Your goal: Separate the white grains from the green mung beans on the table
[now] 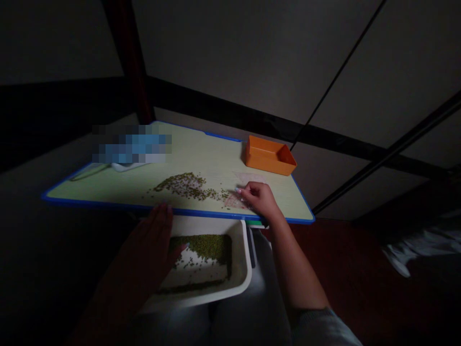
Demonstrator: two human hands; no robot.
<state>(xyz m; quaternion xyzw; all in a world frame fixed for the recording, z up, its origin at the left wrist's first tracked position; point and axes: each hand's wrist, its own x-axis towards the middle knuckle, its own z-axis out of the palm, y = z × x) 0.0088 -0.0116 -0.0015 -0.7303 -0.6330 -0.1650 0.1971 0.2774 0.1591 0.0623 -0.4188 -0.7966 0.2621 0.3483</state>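
A pile of small green beans (187,185) lies scattered on a pale table with a blue edge (108,204). My right hand (260,198) rests on the table just right of the beans, fingers curled on a clear plastic set square (240,188). A white tray (245,269) sits on my lap below the table's front edge, with more green beans (205,244) in it. My left hand (153,240) lies along the tray's left rim with its fingers stretched out and its thumb inside the tray.
An orange plastic box (270,154) stands at the table's far right corner. A white object with a blurred patch above it (124,166) lies at the far left. Dark floor surrounds the table; crumpled white cloth (414,250) lies at the right.
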